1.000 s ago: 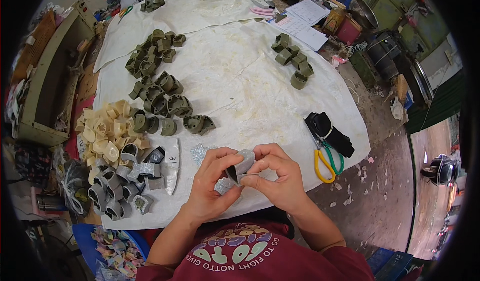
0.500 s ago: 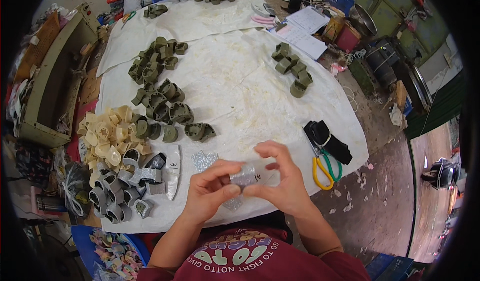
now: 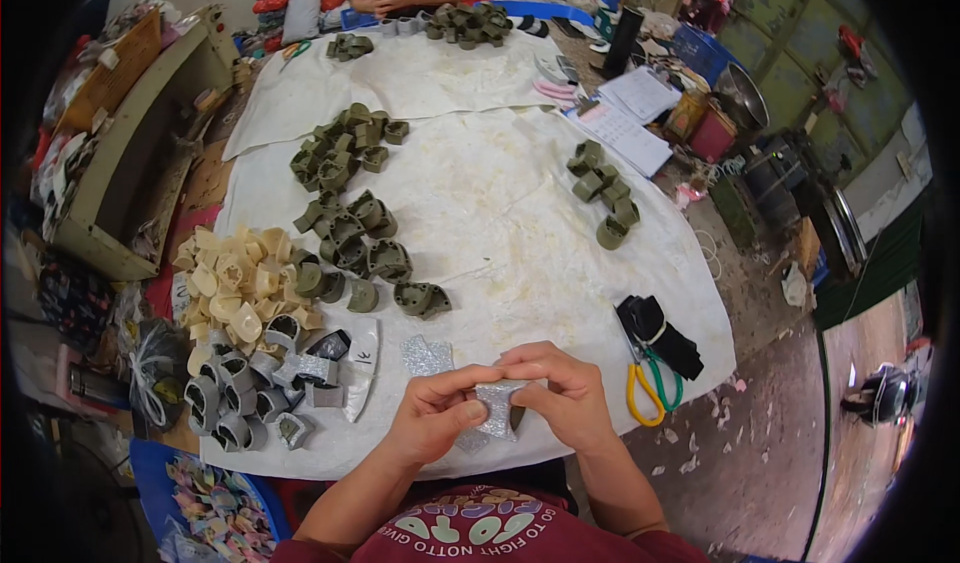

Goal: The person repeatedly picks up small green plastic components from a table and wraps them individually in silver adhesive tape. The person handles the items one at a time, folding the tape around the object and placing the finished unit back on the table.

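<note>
My left hand [image 3: 438, 418] and my right hand [image 3: 572, 395] are closed on one small shoe heel [image 3: 496, 413] between them, low over the near edge of the table. Silver glittery sheet covers its front, and a bit of olive green shows at its right side. The thumbs press the silver face while the other fingers curl over the top and behind, partly hidden. Flat silver glitter pieces [image 3: 425, 356] lie just beyond my left hand; another pokes out below the held heel. To the left sit several silver-covered heels [image 3: 237, 395] and a heap of beige heels [image 3: 243, 288].
Olive heels [image 3: 345, 238] spread along the table's left-middle, with a smaller group [image 3: 605, 193] at right. Scissors [image 3: 645, 393] with yellow and green handles lie beside a black bundle [image 3: 660, 335]. Papers [image 3: 625, 133] rest far right. Another person's hands [image 3: 390, 3] are across the table.
My hands have drawn closer together, and the right fingers have come down over the top of the heel. The view has tilted up, showing more of the person opposite.
</note>
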A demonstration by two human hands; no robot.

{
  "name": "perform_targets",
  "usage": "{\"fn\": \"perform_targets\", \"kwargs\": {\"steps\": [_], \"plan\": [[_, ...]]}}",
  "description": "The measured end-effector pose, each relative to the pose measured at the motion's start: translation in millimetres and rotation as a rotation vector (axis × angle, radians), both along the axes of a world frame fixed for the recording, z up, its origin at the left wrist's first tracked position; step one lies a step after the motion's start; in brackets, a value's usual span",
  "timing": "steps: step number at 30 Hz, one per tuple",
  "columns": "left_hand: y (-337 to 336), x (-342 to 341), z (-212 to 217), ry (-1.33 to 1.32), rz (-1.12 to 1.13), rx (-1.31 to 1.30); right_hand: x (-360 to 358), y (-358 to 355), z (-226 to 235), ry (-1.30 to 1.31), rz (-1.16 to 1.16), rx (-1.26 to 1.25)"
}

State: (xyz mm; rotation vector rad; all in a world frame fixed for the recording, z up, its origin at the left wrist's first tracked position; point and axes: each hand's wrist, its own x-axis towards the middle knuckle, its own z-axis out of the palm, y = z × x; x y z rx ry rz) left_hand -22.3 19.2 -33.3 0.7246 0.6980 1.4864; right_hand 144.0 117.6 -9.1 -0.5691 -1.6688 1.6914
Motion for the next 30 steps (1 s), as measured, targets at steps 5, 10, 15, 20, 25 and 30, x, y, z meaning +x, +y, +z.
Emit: {"fn": "perform_targets", "kwargs": {"steps": [5, 10, 15, 20, 25, 30], "plan": [[9, 20, 7, -0.306, 0.118, -0.151, -14, -9, -9, 0.071, -0.312, 0.064], [11, 24, 1, -0.334, 0.117, -0.184, -27, -9, -12, -0.052, -0.419, 0.441], [13, 16, 0, 0.640, 0.407, 0.029, -28, -16, -11, -0.024, -0.185, 0.104], [14, 19, 15, 0.657, 0.375, 0.143, -39, -15, -11, 0.172, -0.135, -0.338], [8, 13, 6, 0.236, 0.155, 0.223, -39, -15, -10, 0.157, -0.123, -0.159], [14, 9, 12, 0.376, 0.167, 0.312, -41, -4, -12, 0.062, -0.049, -0.219]]}}
